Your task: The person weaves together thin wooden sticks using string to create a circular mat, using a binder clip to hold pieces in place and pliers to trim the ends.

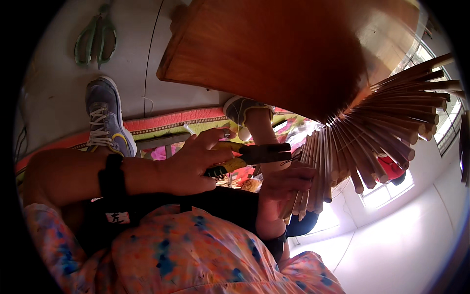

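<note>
In the head view, a fan of wooden sticks [369, 132] is held at its near end to the right of centre and is spread out toward the upper right, beside a glossy brown wooden board [264, 54]. The sticks are slender, round and roughly even in thickness. Their shafts are coloured from pale tan near the hand to a darker reddish brown farther along, and paler, bluntly cut faces are shown at many of the outer ends. They are packed tightly at the inner side and splayed apart at the outer side, with narrow gaps left between them. The nearest sticks are gripped by the right hand [284, 188], its fingers being closed around them. A pair of pliers [262, 154] with yellow-and-black handles and a dark metal head is grasped by the left hand [198, 159]. The jaws are pointed at the near sticks, just beside a thin dark wire [295, 159]; whether the wire is touched cannot be told. Green-handled scissors [90, 41] are laid on the pale floor [54, 93] at upper left, and a patterned mat [196, 116] is spread below.
</note>
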Available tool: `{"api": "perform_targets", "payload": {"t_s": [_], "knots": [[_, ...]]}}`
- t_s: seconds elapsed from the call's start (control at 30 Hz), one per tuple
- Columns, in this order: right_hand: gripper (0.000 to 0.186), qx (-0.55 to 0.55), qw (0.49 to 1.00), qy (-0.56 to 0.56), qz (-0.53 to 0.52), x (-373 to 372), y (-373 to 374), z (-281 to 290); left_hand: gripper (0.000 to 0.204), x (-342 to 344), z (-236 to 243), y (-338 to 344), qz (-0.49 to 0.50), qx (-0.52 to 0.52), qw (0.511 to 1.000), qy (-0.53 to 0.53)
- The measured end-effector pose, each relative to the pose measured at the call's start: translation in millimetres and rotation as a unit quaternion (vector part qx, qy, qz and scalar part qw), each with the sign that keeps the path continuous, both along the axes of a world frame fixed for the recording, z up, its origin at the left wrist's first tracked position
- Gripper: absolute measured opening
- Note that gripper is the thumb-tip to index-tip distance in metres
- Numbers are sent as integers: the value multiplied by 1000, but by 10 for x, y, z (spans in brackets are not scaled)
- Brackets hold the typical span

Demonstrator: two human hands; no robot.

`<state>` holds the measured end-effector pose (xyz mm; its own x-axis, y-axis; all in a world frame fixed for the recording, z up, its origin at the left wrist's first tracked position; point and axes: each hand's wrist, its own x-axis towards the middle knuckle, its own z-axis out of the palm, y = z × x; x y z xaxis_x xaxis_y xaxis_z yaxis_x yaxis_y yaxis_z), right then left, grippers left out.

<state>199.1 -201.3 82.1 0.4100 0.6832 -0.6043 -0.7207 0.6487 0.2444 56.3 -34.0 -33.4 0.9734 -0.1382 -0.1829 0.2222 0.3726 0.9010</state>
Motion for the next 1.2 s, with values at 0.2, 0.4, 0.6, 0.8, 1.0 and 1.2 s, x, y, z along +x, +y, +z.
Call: {"api": "perform_targets", "payload": {"t_s": [0.2,0.4,0.6,0.8,1.0,1.2], "knots": [[18,-5,998,-33,53,61,3,-15,79,145,15,-15,-94,-228,969,4],[17,-53,997,-16,47,-17,234,36,74,197,60,58,-169,-418,889,76],[18,-86,995,-3,50,-37,352,94,71,220,91,64,-111,-412,904,43],[18,15,991,-119,56,-100,340,-169,70,284,122,161,-167,-418,888,93],[21,-202,971,-76,105,-207,453,-27,59,199,91,50,-110,-330,936,58],[59,-231,957,-142,100,-337,376,-222,43,190,70,18,-40,-204,974,92]]}}
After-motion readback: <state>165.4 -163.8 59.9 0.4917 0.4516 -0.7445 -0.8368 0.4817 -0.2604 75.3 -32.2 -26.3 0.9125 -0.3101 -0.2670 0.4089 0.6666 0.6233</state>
